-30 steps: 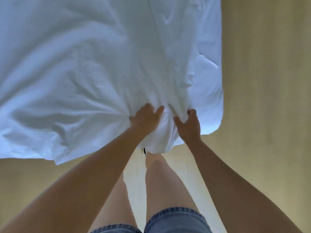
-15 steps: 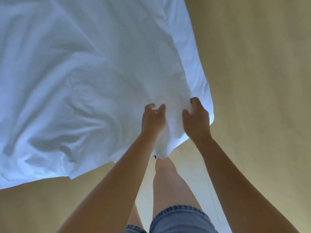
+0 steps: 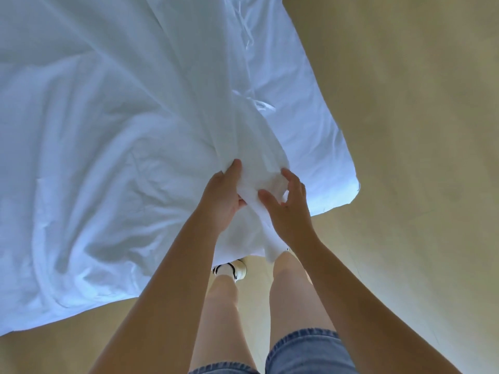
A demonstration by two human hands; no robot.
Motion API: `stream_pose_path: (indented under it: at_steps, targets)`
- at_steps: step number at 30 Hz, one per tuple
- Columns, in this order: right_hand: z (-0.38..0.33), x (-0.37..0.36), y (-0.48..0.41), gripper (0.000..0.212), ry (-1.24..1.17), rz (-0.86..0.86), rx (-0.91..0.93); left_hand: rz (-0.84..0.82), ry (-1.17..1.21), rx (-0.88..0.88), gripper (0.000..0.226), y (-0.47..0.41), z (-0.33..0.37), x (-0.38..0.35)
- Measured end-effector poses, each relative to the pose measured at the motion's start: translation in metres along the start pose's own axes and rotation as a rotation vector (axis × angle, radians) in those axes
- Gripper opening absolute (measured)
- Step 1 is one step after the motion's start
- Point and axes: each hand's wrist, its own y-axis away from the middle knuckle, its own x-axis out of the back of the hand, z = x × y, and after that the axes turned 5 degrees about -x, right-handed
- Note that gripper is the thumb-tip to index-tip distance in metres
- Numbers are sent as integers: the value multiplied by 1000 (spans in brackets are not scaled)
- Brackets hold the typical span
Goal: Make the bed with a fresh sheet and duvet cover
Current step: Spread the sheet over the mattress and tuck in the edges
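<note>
A wrinkled white duvet cover (image 3: 113, 136) is spread out in front of me and fills the upper left of the head view. Thin white ties (image 3: 263, 105) show near its right side. Its near edge is gathered into a bunch (image 3: 259, 168) between my hands, and a tail of cloth hangs down over my legs. My left hand (image 3: 222, 201) grips the bunch from the left, thumb up on the cloth. My right hand (image 3: 290, 209) holds it from the right, with the thumb across the hanging fold and the fingers curled round it.
Beige floor (image 3: 405, 157) lies to the right and along the bottom left. My bare legs in denim shorts (image 3: 305, 349) stand below the cloth, with one white shoe (image 3: 237, 268) showing under its edge.
The cover's right corner has swung out further to the right. Both hands have shifted their hold on the gathered edge, and more cloth now hangs down between them.
</note>
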Motion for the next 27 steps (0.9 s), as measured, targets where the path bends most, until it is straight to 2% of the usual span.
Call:
stream_pose_path:
  at_steps: [2,5,6,8,9,11,12,14,17,19,21,23,24,27]
  targets:
    - [-3,0,-9,50,0,-43,-68,-5,-3,9,33,2,0,-1]
    - [-7,6,-19,16,130,-32,-25,164,-118,-29,24,-1,0,-1]
    - [-10,12,-22,21,169,7,13,240,-90,-31,21,-2,-1,-2]
    - [-14,22,-30,31,134,146,57,301,119,4,16,-1,-2,-8]
    - [-18,26,-32,32,50,236,52,305,238,23,16,-1,-3,-15]
    - [-26,27,-36,32,-142,393,5,358,270,52,16,1,-6,-33]
    - [-29,27,-37,33,-227,427,-26,397,180,38,19,0,-7,-42]
    - [-30,29,-38,33,-379,377,-83,454,-32,-48,26,-5,-13,-50]
    - [-22,43,-36,26,-488,281,-87,424,-306,-141,40,-4,-14,-46]
    - [-14,60,-42,25,-504,368,-94,350,-464,-170,43,1,-10,-37]
    - [-8,76,-54,24,-631,450,-149,262,-530,-119,37,7,-4,-28]
    - [-7,78,-60,25,-761,377,-203,133,-491,-24,26,10,4,-19]
    - [-7,73,-58,33,-702,283,-222,67,-487,15,20,11,7,-18]
    - [15,43,-49,61,-241,-27,-281,35,-563,81,18,3,1,-28]
